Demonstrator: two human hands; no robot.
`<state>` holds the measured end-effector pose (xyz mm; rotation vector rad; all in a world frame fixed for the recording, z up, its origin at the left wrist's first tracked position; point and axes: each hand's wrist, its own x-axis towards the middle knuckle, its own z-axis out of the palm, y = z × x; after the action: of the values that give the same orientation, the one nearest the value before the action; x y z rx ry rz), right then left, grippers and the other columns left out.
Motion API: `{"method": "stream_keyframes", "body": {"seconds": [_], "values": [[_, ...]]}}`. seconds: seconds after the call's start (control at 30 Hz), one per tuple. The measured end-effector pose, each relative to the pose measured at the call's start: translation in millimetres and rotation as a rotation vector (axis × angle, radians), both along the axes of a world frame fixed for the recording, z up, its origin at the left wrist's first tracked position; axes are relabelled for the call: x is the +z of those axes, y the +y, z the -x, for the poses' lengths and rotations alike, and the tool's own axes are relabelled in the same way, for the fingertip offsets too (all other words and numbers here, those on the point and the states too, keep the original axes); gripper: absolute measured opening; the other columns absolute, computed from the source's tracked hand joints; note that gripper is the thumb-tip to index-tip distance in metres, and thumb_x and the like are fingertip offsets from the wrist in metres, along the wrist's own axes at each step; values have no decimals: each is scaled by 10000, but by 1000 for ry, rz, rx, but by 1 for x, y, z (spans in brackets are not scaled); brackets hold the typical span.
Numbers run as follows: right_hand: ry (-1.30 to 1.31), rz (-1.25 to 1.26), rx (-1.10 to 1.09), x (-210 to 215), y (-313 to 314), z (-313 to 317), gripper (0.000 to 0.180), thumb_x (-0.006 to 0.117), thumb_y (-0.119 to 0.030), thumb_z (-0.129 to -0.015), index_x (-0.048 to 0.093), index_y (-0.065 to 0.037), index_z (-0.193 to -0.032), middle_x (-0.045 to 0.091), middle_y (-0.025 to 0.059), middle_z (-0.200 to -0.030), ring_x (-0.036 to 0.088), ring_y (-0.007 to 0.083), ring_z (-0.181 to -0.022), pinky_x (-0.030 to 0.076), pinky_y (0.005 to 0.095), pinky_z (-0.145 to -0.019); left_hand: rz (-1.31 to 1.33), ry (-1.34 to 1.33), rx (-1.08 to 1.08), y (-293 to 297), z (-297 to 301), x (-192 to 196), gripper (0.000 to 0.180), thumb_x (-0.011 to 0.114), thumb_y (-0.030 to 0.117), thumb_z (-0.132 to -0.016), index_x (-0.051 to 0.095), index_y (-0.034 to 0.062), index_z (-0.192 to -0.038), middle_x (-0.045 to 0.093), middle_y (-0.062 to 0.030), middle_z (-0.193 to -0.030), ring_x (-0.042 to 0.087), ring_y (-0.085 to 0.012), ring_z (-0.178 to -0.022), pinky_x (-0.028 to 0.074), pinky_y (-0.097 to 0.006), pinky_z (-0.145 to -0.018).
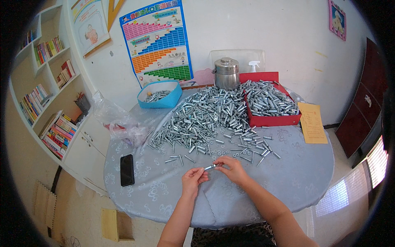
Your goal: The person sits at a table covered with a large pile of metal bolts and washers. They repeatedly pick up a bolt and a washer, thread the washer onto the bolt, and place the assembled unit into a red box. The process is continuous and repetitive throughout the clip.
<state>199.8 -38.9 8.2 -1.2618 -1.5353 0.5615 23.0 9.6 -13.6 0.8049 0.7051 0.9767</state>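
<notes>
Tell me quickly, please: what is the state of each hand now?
Left hand: closed, holding one end of a metal bolt.
Right hand: closed, pinching at the bolt's other end.

The left hand (194, 180) and right hand (231, 168) partly cover the ends of the metal fastener (210, 167), the red box (275, 120) obscures the lower part of the spray bottle (253, 64), and the left rim truncates the bookshelf (50, 61).

My left hand (194, 179): closed in a pinch, fingers (203, 178) curled
My right hand (231, 169): pinching too, set slightly farther forward
My left forearm (181, 214): bare, reaching steeply forward
My right forearm (267, 202): bare, slanting inward
Spacing: 2 hands near, apart
</notes>
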Motion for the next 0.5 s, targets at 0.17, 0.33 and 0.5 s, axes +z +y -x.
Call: {"method": "stream_keyframes", "body": {"seconds": [0.17,0.33,0.5], "values": [[12,55,41,4,-2,1,152,606,-125,-770,583,-27,-883,573,94,-815,561,189,-729,439,309,-657,16,14,5,2,3,-4,132,587,75,-798,567,-28,-878,613,-123,-748,599,-157,-596,529,-258,-552],[-31,328,-21,-7,-2,-2,300,486,-292,-860,571,-18,-771,555,86,-635,537,182,-598,420,298,-577,-63,27,-45,-2,-2,0,139,591,82,-799,569,-21,-889,614,-118,-757,598,-154,-602,526,-258,-554],[75,304,-174,-6,-2,5,409,438,-364,-874,576,-5,-735,561,81,-613,523,172,-566,420,297,-560,-52,10,-5,-4,-2,1,133,583,82,-805,566,-23,-885,612,-123,-763,598,-163,-599,526,-262,-554]]}}
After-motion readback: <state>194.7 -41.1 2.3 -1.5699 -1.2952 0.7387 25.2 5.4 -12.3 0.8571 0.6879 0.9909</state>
